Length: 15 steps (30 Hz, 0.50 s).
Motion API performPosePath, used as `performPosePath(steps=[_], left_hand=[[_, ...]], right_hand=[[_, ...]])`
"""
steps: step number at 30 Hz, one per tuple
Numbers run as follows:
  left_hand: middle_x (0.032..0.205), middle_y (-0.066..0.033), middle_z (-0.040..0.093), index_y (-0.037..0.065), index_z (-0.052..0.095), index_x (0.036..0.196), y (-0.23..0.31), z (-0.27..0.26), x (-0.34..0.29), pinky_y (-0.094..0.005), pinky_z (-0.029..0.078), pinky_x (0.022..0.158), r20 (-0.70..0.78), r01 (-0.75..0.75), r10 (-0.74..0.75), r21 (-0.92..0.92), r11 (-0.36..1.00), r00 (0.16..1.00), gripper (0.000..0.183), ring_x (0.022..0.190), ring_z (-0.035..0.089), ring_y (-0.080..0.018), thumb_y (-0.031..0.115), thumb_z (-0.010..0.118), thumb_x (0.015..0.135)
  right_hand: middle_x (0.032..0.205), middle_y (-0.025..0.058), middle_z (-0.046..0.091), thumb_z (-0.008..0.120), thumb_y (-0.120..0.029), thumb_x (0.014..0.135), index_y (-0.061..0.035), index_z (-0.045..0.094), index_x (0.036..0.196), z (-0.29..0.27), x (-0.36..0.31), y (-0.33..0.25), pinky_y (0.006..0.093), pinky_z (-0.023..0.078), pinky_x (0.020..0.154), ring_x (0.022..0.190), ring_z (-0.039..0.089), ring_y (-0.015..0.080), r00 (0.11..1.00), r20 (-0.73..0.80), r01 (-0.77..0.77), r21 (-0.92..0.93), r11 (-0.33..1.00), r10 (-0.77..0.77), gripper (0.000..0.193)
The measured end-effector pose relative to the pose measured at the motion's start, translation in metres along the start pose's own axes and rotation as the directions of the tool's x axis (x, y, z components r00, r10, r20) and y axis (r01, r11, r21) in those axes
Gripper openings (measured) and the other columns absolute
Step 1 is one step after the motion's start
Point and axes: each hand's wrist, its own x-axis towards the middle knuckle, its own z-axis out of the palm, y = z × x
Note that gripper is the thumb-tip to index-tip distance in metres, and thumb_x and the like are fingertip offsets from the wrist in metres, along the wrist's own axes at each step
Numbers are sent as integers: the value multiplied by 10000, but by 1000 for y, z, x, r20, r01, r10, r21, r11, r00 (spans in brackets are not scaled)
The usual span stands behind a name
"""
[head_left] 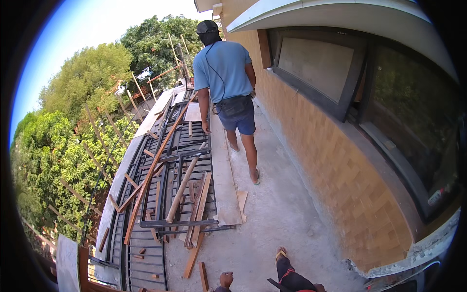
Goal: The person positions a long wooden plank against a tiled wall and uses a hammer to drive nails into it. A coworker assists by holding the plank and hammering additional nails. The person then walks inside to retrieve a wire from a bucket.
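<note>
Nothing looks to be under way in the hands: the black metal grilles (182, 224) and loose timber, including a round wooden pole (182, 190), lie piled on the concrete floor (287, 219), and no finished portion can be picked out. The left hand (226, 279) is loosely curled, with nothing visible in its grip, near a short wood strip (203, 276) at the lower edge. The right hand (319, 287) is mostly cut off, so its grip cannot be told. The strip's lower end is also cropped, and overlapping timber hides parts of the grilles.
</note>
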Motion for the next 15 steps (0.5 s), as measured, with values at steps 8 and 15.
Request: performPosePath(steps=[8,15], left_hand=[[889,-87,642,50,562,1104,69,56,64,-353,512,552,279,277,-186,-338,899,942,325,716,632,-209,285,573,878],[881,-80,647,57,579,1150,127,81,113,-345,509,543,289,479,-389,-397,783,875,367,708,632,-201,287,588,864]], right_hand=[[766,93,685,572,-370,810,-86,694,862,-65,109,-105,321,527,671,653,665,181,981,117,194,-459,867,-158,314],[817,120,687,666,-221,752,20,632,946,-167,270,-268,321,532,653,714,668,216,900,-275,245,-319,916,-337,312]])
